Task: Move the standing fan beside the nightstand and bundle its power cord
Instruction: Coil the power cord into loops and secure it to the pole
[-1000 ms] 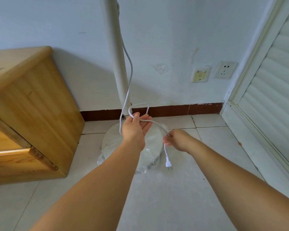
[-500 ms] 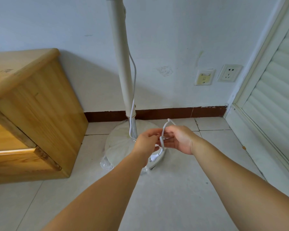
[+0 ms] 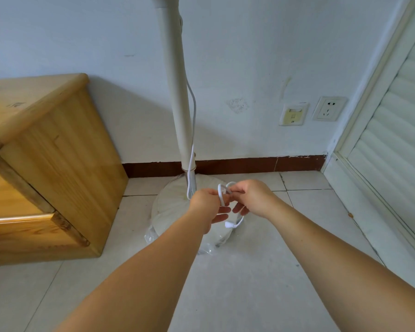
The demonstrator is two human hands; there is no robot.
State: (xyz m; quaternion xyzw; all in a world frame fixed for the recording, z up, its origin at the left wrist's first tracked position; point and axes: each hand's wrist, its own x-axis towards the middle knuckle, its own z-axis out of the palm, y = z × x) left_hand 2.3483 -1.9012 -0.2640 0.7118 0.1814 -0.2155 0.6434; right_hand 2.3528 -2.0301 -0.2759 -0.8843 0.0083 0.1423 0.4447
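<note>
Over the pale tiled floor (image 3: 225, 295), my left hand (image 3: 205, 203) grips the gathered loops of the power cord (image 3: 222, 195) and my right hand (image 3: 252, 198) pinches a strand beside it; the cord is light and limp, best held at the middle of its coils. The plug (image 3: 230, 225) dangles below, and my fingers hide the wrap, which seems loose. Beyond, the standing fan (image 3: 177, 104), top cut off, stands just beside the nightstand (image 3: 58, 152).

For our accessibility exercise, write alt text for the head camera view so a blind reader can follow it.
Two bare hands, left hand and right hand, loop a white power cord above the round base of a standing fan. Its white pole rises beside a wooden nightstand, near a wall socket.
</note>
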